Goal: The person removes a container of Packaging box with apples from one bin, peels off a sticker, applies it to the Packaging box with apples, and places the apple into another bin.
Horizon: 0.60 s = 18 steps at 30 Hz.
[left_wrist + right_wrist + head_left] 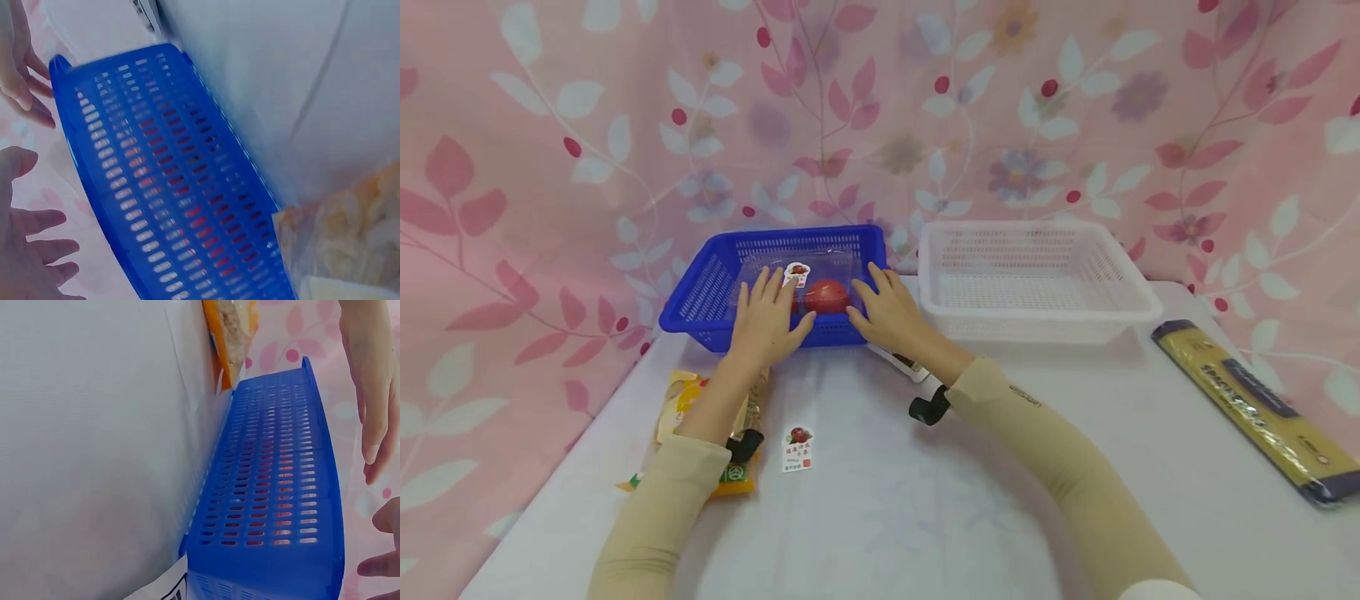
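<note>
In the head view a blue plastic basket [842, 332] holds a clear package [835, 260] with round red fruit [827, 297] and a fruit-printed label [797, 273]. My left hand [763, 329] is over the basket's front rim, fingers spread above the package. Over the front right corner is my right hand [891, 317], fingers extended toward the fruit. Whether either hand touches the package cannot be told. Both wrist views show the slotted basket wall [162, 181], with red visible through the slots, and loosely spread fingers [375, 565] outside the rim.
A white basket [1037, 327] stands to the right of the blue one. Yellow food packaging [681, 408] lies under the left forearm, beside a loose printed card [797, 450]. A spaghetti pack [1255, 408] lies far right. A white item [898, 360] is partly hidden by the right wrist.
</note>
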Each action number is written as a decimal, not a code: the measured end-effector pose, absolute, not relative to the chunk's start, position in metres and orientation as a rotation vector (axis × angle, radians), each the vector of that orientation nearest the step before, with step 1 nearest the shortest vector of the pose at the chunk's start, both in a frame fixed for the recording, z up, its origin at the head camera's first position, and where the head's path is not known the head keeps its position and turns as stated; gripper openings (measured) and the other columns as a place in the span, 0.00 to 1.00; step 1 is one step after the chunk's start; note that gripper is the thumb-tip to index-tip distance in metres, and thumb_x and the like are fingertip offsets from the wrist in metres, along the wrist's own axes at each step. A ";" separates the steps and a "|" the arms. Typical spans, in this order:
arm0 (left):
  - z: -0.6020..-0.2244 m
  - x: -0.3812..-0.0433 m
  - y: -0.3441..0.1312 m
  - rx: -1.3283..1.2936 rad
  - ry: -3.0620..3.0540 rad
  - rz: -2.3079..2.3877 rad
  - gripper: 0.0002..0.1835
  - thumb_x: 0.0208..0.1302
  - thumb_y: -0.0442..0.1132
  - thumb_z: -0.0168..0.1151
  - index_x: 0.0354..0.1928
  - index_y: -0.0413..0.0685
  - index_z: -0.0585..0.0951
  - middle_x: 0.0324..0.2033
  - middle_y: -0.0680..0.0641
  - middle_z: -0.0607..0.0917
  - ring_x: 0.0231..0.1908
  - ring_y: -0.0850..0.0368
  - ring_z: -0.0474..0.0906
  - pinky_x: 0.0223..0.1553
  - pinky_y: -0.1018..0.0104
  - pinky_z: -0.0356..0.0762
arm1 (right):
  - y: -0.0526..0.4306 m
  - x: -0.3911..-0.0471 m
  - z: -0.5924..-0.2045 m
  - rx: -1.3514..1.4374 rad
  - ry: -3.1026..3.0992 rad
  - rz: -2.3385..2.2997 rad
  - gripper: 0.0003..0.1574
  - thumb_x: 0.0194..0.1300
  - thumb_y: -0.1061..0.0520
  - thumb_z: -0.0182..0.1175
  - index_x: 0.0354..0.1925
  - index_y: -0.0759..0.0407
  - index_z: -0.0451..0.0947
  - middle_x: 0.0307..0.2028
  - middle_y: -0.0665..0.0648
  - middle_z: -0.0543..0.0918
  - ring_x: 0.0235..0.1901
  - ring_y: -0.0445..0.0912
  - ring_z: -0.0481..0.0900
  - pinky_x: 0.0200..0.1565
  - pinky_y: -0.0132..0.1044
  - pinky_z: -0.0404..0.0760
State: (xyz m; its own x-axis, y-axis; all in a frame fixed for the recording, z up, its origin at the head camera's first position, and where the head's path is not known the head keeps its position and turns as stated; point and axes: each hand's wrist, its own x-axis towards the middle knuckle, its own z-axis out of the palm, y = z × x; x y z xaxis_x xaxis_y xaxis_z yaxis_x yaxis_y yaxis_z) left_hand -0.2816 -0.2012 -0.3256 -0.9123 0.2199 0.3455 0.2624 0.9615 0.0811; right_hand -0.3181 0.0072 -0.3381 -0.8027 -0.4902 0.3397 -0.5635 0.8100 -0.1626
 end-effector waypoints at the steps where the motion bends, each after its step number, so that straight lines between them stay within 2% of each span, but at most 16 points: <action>1: -0.327 -0.280 -0.199 -0.365 -2.769 -0.163 0.36 0.63 0.57 0.50 0.66 0.39 0.61 0.66 0.34 0.56 0.68 0.40 0.41 0.63 0.41 0.29 | 0.010 -0.315 -0.338 0.814 -2.717 0.374 0.33 0.67 0.42 0.45 0.64 0.58 0.63 0.67 0.67 0.53 0.63 0.61 0.54 0.62 0.52 0.56; 6: -0.334 -0.270 -0.189 -0.424 -2.769 -0.104 0.38 0.63 0.58 0.49 0.67 0.40 0.59 0.68 0.35 0.52 0.68 0.42 0.39 0.63 0.43 0.26 | 0.027 -0.301 -0.340 0.835 -2.684 0.335 0.33 0.67 0.42 0.46 0.64 0.58 0.63 0.67 0.67 0.54 0.63 0.61 0.53 0.60 0.53 0.59; 10: -0.338 -0.261 -0.182 -0.463 -2.842 -0.085 0.41 0.63 0.61 0.46 0.69 0.43 0.54 0.69 0.37 0.45 0.69 0.45 0.32 0.63 0.46 0.21 | 0.046 -0.290 -0.346 0.819 -2.667 0.300 0.33 0.67 0.42 0.46 0.64 0.58 0.62 0.66 0.68 0.55 0.63 0.61 0.54 0.60 0.54 0.59; 14: -0.338 -0.251 -0.176 -0.480 -2.911 -0.069 0.44 0.62 0.63 0.48 0.71 0.45 0.49 0.70 0.38 0.41 0.68 0.45 0.28 0.62 0.46 0.19 | 0.065 -0.280 -0.355 0.819 -2.649 0.320 0.34 0.66 0.43 0.48 0.64 0.59 0.63 0.65 0.70 0.56 0.63 0.64 0.53 0.60 0.56 0.56; 18: -0.335 -0.240 -0.173 -0.501 -2.948 -0.069 0.45 0.61 0.62 0.49 0.71 0.45 0.47 0.70 0.38 0.41 0.68 0.43 0.28 0.62 0.45 0.19 | 0.082 -0.269 -0.362 0.818 -2.665 0.356 0.35 0.66 0.43 0.48 0.64 0.59 0.61 0.65 0.69 0.55 0.64 0.65 0.50 0.61 0.59 0.53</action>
